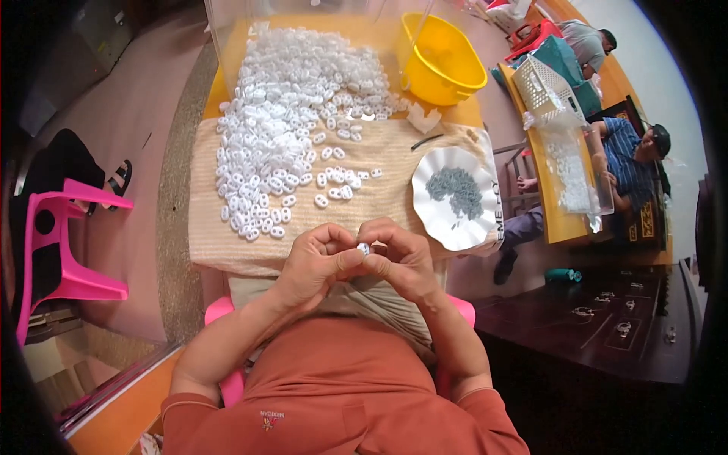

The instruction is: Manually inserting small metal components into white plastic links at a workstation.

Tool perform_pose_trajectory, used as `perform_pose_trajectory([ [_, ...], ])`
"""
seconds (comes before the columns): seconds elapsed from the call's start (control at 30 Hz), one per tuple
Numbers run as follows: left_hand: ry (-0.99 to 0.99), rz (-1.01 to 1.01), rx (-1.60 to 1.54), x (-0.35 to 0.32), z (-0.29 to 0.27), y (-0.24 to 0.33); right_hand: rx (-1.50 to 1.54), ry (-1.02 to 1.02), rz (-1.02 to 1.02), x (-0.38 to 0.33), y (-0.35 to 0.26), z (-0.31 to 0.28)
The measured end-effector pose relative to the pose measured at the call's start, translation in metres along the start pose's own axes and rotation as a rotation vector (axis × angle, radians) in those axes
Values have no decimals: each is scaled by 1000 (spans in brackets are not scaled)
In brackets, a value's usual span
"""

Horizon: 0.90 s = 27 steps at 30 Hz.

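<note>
Close in front of my body, both hands meet at their fingertips. My left hand (pixel 322 262) pinches a small white oval plastic piece (pixel 363 248) between thumb and forefinger. The fingers of my right hand (pixel 402 259) are closed on the same piece from the other side; whether they also hold something smaller is hidden. Beyond my left hand spreads a big heap of white oval pieces (pixel 284 136), each with two dark round holes. To the right, a white scalloped plate (pixel 427 220) bears many small grey pins (pixel 455 189).
A striped beige cloth (pixel 356 208) covers the near tabletop. Behind stand a yellow basin (pixel 444 64) and a clear plastic panel (pixel 227 38). A black stick (pixel 427 142) and crumpled paper (pixel 423 119) lie nearby. Two people sit rightward; a pink chair (pixel 68 250) stands left.
</note>
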State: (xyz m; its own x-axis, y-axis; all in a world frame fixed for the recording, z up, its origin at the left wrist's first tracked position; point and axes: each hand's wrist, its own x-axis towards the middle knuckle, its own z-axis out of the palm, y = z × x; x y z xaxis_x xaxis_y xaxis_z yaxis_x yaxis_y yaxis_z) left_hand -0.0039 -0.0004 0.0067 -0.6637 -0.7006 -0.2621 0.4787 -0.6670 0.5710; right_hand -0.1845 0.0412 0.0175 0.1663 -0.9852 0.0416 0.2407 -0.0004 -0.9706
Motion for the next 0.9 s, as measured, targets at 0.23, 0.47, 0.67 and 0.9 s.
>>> perform_pose_trajectory([
  [0.23, -29, -33, -8, -2, -4, -5, -357, 8, -55, -2, -18, -1],
  [0.47, 71, -20, -35, 0, -3, -3, -1004, 481, -498, 49, -80, -47],
  [0.67, 76, -17, -8, 0, -3, -4, -1083, 661, -615, 147, -135, -124],
  [0.9, 129, -3, 34, 2, -5, 3, -938, 234, -291, 143, -76, -106],
])
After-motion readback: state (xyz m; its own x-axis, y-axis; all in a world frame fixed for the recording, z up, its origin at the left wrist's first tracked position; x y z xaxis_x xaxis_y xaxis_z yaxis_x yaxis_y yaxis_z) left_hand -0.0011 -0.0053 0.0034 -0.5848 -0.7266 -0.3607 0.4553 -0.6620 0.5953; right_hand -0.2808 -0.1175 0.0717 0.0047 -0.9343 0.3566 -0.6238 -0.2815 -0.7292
